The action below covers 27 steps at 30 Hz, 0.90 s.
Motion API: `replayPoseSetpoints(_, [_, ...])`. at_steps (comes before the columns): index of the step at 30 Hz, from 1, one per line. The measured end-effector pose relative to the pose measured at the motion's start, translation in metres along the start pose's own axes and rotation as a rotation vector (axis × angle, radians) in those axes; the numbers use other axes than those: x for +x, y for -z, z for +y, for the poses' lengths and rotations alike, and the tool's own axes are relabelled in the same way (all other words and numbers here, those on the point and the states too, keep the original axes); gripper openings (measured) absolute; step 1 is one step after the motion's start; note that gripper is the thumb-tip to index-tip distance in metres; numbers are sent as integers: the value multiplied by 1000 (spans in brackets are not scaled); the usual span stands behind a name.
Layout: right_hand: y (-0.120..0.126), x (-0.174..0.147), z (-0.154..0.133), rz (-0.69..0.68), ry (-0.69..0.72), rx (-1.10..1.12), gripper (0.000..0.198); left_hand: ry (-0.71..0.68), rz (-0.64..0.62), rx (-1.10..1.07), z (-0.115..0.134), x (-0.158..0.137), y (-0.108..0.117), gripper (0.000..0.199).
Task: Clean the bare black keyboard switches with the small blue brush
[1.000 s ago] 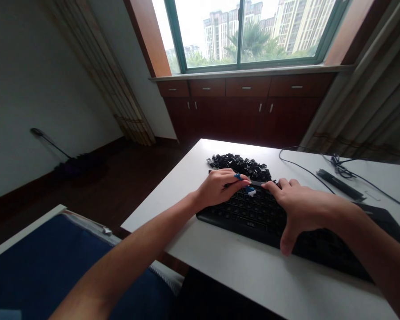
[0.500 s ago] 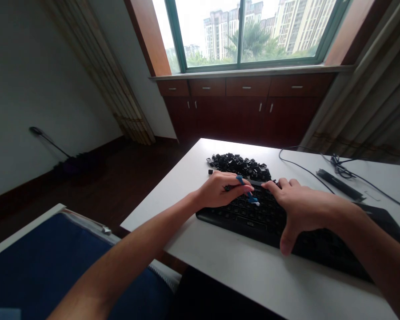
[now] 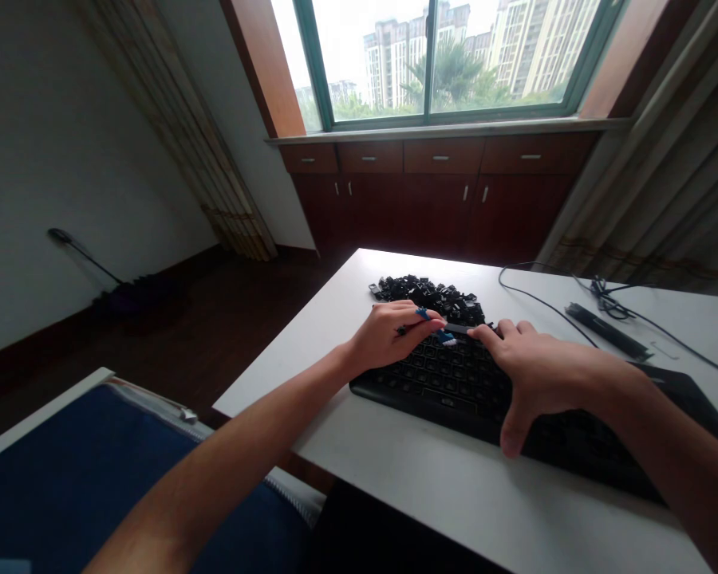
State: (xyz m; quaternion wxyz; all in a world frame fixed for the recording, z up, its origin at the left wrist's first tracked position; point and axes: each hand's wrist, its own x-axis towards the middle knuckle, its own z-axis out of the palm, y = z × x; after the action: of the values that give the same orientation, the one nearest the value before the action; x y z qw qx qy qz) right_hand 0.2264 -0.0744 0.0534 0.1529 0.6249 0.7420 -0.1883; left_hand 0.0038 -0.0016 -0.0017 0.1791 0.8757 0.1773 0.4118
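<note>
My left hand (image 3: 398, 333) is closed in a pinch on a small blue brush (image 3: 443, 337) with a pale tip, held over the far left part of a black keyboard (image 3: 431, 410). Most of the keyboard's sockets show without keycaps. My right hand (image 3: 542, 368) rests across the keyboard with its thumb stretched toward the near edge and its fingers apart. Its index fingertip touches the end of a grey strip (image 3: 458, 328) at the keyboard's far edge. Behind my left hand lies a heap of loose black keycaps (image 3: 431, 295).
A dark bar-shaped piece (image 3: 607, 331) and a coiled black cable (image 3: 604, 295) lie at the right back of the white table (image 3: 311, 343). A blue padded seat (image 3: 96, 462) with a pale frame stands at the left. Cabinets (image 3: 388, 207) line the window wall.
My left hand and the brush have shifted slightly left and away from me, toward the keyboard's far edge. My right hand has stayed in place.
</note>
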Motion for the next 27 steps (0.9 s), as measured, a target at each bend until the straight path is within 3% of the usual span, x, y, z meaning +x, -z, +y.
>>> replayPoseSetpoints(7, [0,1,1,-1,0,-5,151,37,-154,-176,7,0,2,21])
replayPoseSetpoints(20, [0,1,0,2,-5,-8,152,-46,6,-6,0,0,0,17])
replayPoseSetpoints(27, [0,0,1,2,9,4,149,-2,-88,-62,2,-1,0,21])
